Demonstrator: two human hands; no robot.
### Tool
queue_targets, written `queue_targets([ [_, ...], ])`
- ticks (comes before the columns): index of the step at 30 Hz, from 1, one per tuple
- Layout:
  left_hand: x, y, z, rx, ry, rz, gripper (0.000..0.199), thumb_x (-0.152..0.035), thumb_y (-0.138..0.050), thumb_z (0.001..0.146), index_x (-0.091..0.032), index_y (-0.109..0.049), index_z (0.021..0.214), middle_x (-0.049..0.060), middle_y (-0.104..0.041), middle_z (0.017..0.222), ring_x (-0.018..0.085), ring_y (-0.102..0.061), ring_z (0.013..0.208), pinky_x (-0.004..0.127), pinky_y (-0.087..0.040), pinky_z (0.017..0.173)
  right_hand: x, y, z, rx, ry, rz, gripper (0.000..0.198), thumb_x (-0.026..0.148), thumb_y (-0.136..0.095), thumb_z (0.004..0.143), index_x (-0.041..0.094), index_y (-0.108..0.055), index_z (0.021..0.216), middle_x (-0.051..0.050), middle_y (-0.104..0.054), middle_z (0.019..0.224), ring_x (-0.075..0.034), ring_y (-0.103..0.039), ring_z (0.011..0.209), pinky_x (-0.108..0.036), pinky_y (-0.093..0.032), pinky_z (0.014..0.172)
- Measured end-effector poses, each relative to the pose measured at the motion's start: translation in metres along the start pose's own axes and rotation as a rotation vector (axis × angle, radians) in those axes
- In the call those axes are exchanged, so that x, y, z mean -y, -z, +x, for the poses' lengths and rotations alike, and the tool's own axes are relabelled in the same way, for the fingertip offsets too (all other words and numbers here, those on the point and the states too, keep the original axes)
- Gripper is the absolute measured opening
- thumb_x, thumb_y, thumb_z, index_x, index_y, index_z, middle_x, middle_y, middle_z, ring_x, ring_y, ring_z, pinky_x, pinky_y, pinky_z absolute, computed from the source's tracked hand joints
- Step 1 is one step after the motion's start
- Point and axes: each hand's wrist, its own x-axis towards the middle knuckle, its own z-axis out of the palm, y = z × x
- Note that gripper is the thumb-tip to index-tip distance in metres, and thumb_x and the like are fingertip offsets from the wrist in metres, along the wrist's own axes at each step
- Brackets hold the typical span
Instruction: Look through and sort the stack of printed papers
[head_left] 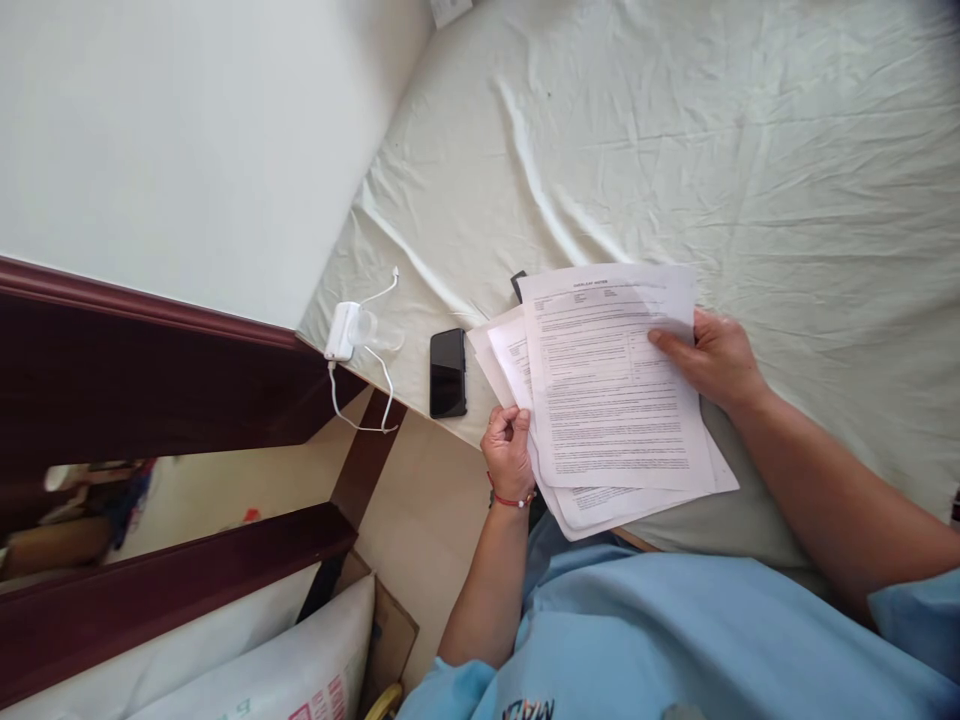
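Observation:
Printed paper sheets (615, 400) lie fanned in a loose stack near my body, the top one covered in small dense text. My right hand (712, 355) grips the top sheet at its right edge, thumb on the front and fingers behind. At the lower left of the stack, my left hand (508, 445) has its fingers curled in a pinch by the edges of the under sheets (510, 345). A black phone (448, 373) lies left of the papers. Behind the sheets' top left corner, a small dark object (517, 286) is mostly hidden.
A wrinkled pale cloth (675, 150) covers the surface. At its left corner sit a white charger (343, 332) with a cable (390, 385) and a clear plastic piece (382, 332). Dark red wooden furniture (150, 370) stands left, with a printed white sack (300, 660) below.

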Motion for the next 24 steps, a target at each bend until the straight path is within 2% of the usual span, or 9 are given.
queue_targets([
  [4, -0.001, -0.002, 0.001, -0.027, 0.041, -0.029, 0.049, -0.056, -0.095, 0.066, -0.016, -0.068, 0.073, -0.003, -0.056, 0.078, 0.011, -0.057, 0.077, 0.022, -0.049, 0.077, -0.001, -0.001, -0.001, -0.034, -0.015, 0.031, 0.023, 0.046, -0.070, 0.087, 0.024, -0.076, 0.091, -0.005, -0.079, 0.088, -0.032, -0.074, 0.083, -0.045, -0.060, 0.076],
  [8, 0.001, -0.002, 0.002, -0.059, 0.075, -0.061, 0.054, -0.059, -0.096, 0.062, -0.017, -0.065, 0.075, -0.003, -0.060, 0.077, 0.011, -0.059, 0.077, 0.022, -0.050, 0.077, -0.007, -0.004, -0.001, -0.094, -0.025, 0.084, 0.021, 0.049, -0.074, 0.086, 0.027, -0.075, 0.085, -0.004, -0.078, 0.085, -0.031, -0.073, 0.082, -0.046, -0.061, 0.078],
  [12, 0.006, -0.001, 0.002, -0.138, 0.087, -0.043, 0.060, -0.067, -0.093, 0.063, -0.018, -0.064, 0.084, -0.002, -0.067, 0.081, 0.012, -0.060, 0.074, 0.024, -0.051, 0.074, -0.015, -0.007, 0.000, -0.208, -0.045, 0.219, 0.029, 0.055, -0.077, 0.084, 0.030, -0.078, 0.097, -0.005, -0.081, 0.100, -0.034, -0.074, 0.095, -0.050, -0.063, 0.085],
  [15, 0.006, -0.001, 0.001, -0.138, 0.064, -0.025, 0.059, -0.067, -0.091, 0.067, -0.019, -0.064, 0.088, 0.000, -0.070, 0.086, 0.014, -0.064, 0.079, 0.026, -0.053, 0.077, -0.015, -0.008, 0.001, -0.222, -0.076, 0.328, 0.035, 0.056, -0.079, 0.083, 0.030, -0.078, 0.107, -0.006, -0.081, 0.112, -0.035, -0.075, 0.103, -0.053, -0.062, 0.092],
  [19, 0.003, -0.002, -0.001, -0.097, 0.025, -0.012, 0.054, -0.063, -0.089, 0.074, -0.020, -0.064, 0.097, 0.003, -0.073, 0.095, 0.015, -0.067, 0.087, 0.027, -0.055, 0.083, -0.011, -0.006, 0.000, -0.200, -0.088, 0.337, 0.033, 0.055, -0.080, 0.084, 0.030, -0.079, 0.105, -0.006, -0.082, 0.111, -0.036, -0.075, 0.104, -0.054, -0.061, 0.094],
  [24, 0.003, -0.001, 0.000, -0.074, -0.015, -0.020, 0.057, -0.057, -0.091, 0.076, -0.021, -0.062, 0.110, 0.006, -0.072, 0.109, 0.017, -0.070, 0.101, 0.028, -0.055, 0.093, -0.011, -0.006, 0.001, -0.205, -0.076, 0.315, 0.030, 0.052, -0.080, 0.085, 0.030, -0.079, 0.104, -0.006, -0.082, 0.110, -0.036, -0.075, 0.104, -0.054, -0.061, 0.093],
])
